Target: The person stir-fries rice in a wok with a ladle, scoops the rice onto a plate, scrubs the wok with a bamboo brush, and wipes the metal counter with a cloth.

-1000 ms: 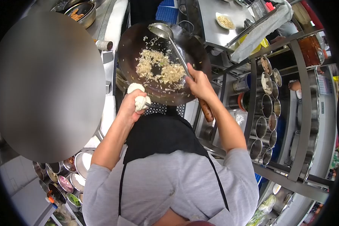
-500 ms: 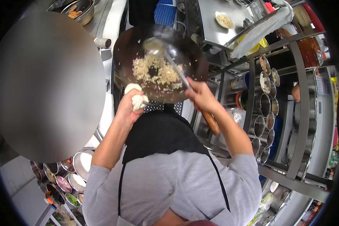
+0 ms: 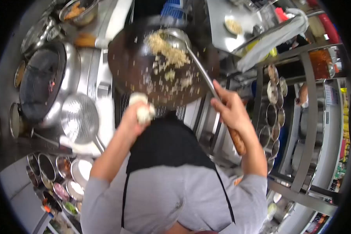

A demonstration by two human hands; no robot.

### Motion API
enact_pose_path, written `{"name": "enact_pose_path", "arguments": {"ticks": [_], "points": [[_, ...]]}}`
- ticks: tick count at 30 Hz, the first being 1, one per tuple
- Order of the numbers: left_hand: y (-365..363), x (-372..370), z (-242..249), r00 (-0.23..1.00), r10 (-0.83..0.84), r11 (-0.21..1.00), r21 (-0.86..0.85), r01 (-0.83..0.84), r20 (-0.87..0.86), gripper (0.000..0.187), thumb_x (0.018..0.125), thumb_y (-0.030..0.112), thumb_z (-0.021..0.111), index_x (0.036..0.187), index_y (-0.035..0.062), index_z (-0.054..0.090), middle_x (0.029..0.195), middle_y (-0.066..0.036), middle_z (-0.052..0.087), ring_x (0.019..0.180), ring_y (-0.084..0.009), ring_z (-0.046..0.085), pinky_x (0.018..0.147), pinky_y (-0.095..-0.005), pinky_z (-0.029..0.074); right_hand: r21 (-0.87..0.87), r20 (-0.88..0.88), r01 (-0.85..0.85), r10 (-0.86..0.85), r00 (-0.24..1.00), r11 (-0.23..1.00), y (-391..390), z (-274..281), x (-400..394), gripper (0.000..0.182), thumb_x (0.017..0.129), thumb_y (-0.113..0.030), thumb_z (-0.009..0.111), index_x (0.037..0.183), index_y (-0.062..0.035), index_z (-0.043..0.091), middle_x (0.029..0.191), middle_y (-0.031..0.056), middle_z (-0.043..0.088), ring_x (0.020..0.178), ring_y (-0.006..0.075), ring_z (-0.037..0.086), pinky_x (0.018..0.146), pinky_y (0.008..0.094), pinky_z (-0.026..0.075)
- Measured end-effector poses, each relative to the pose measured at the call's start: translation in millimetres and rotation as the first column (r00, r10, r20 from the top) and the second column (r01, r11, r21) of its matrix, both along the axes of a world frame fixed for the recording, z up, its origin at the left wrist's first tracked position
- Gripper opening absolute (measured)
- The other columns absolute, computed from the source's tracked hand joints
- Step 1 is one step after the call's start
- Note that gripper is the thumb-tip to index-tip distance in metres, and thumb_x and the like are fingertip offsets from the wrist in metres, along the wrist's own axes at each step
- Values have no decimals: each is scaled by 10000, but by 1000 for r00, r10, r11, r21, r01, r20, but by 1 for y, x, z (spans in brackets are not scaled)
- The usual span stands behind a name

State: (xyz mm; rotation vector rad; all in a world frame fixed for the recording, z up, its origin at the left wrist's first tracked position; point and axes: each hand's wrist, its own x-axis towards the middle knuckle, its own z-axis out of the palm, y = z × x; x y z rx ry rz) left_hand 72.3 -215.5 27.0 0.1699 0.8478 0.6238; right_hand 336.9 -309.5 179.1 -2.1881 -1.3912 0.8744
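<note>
My left hand (image 3: 129, 121) is closed around a bunched white cloth (image 3: 145, 113) at the near rim of a large dark wok (image 3: 123, 68). The wok handle is mostly hidden by the cloth and fingers. In my right hand (image 3: 233, 108) is a long metal ladle (image 3: 202, 69), with its wooden end sticking out below the fist. The ladle's bowl lies at the far side of the wok, against loose fried rice (image 3: 168, 54). Some grains are scattered over the wok's nearer wall and look blurred by motion.
At left are a wide pan (image 3: 43, 84), a perforated strainer (image 3: 80, 119) and a bowl of orange-brown food (image 3: 78, 15). Ingredient tins (image 3: 47, 167) crowd the lower left. A metal rack (image 3: 308, 97) with several tins stands at right. A plate of food (image 3: 233, 26) sits on the far counter.
The rice has shifted toward the wok's far side and spread out. The ladle bowl has moved farther away and right; my right hand moved right. A blurred oval at left is gone.
</note>
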Motion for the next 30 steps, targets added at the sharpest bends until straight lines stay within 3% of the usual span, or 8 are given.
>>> {"name": "enact_pose_path", "arguments": {"ticks": [4,9,12,15,18,21,26,30], "points": [[38,11,-13,979,-132,991,-5,134,154,63,819,116,602,818,96,542,669,-85,599,471,-188,568,306,-238,332,-177,15,-168,173,985,970,-19,30,-6,599,877,-52,628,1439,1,429,716,120,541,609,147,556,576,303,449],[30,8,-15,990,-123,992,-18,125,75,75,814,123,612,817,108,538,670,-72,591,446,-180,528,305,-227,284,-268,199,-405,462,864,874,-38,25,0,617,859,-77,636,1438,-5,435,797,247,650,724,363,665,697,387,503],[22,16,-17,992,-123,992,-27,123,-4,91,805,135,621,817,102,538,667,-69,587,450,-185,526,306,-228,277,-142,345,-287,319,882,947,0,-71,4,567,876,-137,630,1400,9,471,939,307,632,942,449,621,844,446,476],[27,6,-19,989,-150,988,-33,150,1,97,801,143,625,819,99,540,663,-69,584,456,-192,534,305,-227,278,8,256,-412,396,882,911,-9,-58,21,582,879,-123,626,1417,13,449,799,264,612,765,365,661,724,402,503],[27,-1,-20,986,-164,984,-76,161,-24,104,799,150,629,820,97,542,661,-72,586,457,-198,541,299,-223,280,-396,-8,-342,369,930,853,-45,68,4,634,837,-2,607,1442,29,423,668,99,582,531,133,600,506,297,460],[24,1,-20,989,-146,987,-63,146,13,84,808,140,614,825,98,544,666,-77,594,455,-193,543,294,-229,295,-302,109,-507,557,823,808,-72,73,17,612,825,-32,632,1410,34,465,803,254,651,748,338,687,700,378,507],[-7,-21,-11,983,-134,990,-29,139,126,39,846,143,577,834,115,553,676,-79,602,458,-177,548,296,-247,371,-159,261,-252,287,922,954,-27,-34,20,555,856,-119,647,1369,31,499,951,321,634,918,448,627,817,420,489],[10,-7,3,971,10,997,69,-27,241,74,855,155,572,788,125,565,663,-79,605,468,-157,557,307,-254,407,24,65,-136,134,989,990,-17,-3,22,559,865,-115,632,1364,80,471,1006,309,661,1025,381,668,840,412,497]]}}
